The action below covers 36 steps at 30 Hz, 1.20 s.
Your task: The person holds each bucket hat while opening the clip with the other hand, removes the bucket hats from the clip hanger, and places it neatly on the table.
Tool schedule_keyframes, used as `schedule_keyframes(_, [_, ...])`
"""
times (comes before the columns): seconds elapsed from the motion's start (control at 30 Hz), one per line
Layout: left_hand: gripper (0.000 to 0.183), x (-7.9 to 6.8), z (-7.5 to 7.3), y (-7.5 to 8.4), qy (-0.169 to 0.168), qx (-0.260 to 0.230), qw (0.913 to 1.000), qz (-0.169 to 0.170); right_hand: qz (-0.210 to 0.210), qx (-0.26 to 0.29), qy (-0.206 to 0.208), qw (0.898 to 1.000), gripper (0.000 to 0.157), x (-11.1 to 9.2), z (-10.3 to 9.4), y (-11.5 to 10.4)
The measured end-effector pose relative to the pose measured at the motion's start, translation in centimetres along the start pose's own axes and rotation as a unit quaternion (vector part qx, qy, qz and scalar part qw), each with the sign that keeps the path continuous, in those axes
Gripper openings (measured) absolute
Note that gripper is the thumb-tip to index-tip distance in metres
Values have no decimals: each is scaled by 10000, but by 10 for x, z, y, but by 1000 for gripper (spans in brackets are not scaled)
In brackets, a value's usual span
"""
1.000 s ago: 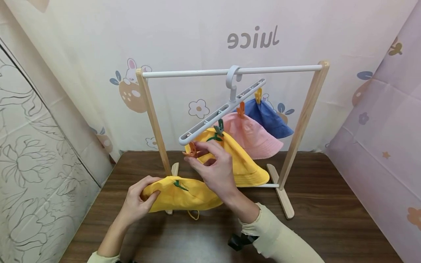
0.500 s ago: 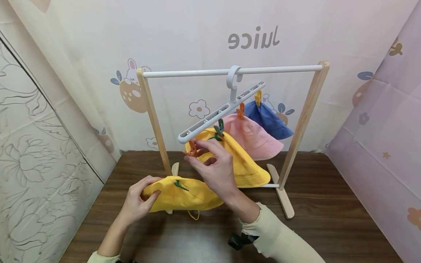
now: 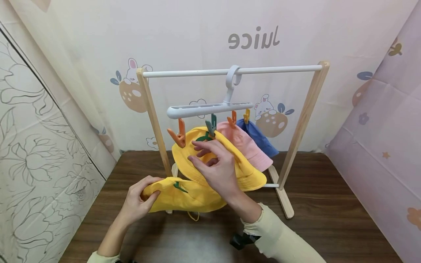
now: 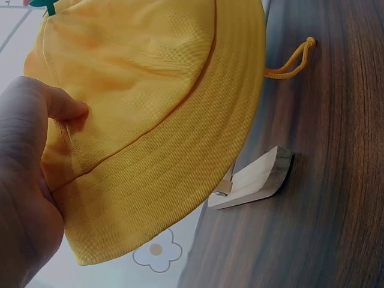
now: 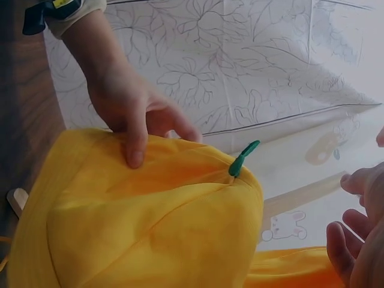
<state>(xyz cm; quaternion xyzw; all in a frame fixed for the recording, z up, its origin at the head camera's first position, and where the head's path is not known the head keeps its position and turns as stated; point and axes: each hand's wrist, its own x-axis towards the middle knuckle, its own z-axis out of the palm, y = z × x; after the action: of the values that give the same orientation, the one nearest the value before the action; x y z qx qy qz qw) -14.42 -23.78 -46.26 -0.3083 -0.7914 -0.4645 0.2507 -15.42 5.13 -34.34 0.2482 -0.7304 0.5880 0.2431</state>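
My left hand pinches the edge of a yellow bucket hat, which has a small green sprout on top. In the left wrist view, the thumb lies on the hat's cloth. My right hand is raised with its fingers loosely bent and apart, holding nothing. Just left of its fingertips an orange clothespin hangs from the left end of a grey clip hanger, with no hat in it. Behind that hand, a second yellow hat hangs from a green clothespin.
A pink hat and a blue hat hang farther right from an orange and a yellow clothespin. The hanger hooks over the white bar of a wooden rack, standing on a dark wood table. Printed curtains enclose the back and sides.
My right hand has let go of the orange clothespin. The hanger has swung round, its left end rising and its hats shifting left. My left hand and its hat have hardly moved.
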Motion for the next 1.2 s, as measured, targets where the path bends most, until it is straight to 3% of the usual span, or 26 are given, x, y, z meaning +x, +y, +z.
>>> schedule_keyframes(0.2, [52, 1, 2, 0, 170, -7, 9993, 342, -64, -24, -17, 10000, 37, -1, 0, 1])
schedule_keyframes(0.47, [49, 1, -1, 1, 127, 57, 9997, 183, -3, 4, -44, 10000, 37, -4, -2, 4])
schedule_keyframes(0.77, [52, -1, -1, 0, 228, 10, 9993, 301, -416, 185, -77, 9989, 32, -7, 0, 27])
schedule_keyframes(1.0, [52, -2, -3, -1, 281, 32, 9990, 332, -483, 189, -139, 9986, 27, -10, -1, 19])
schedule_keyframes(1.2, [53, -3, -5, -2, 311, 77, 9988, 370, -479, 232, -218, 9983, 24, -14, -1, 28])
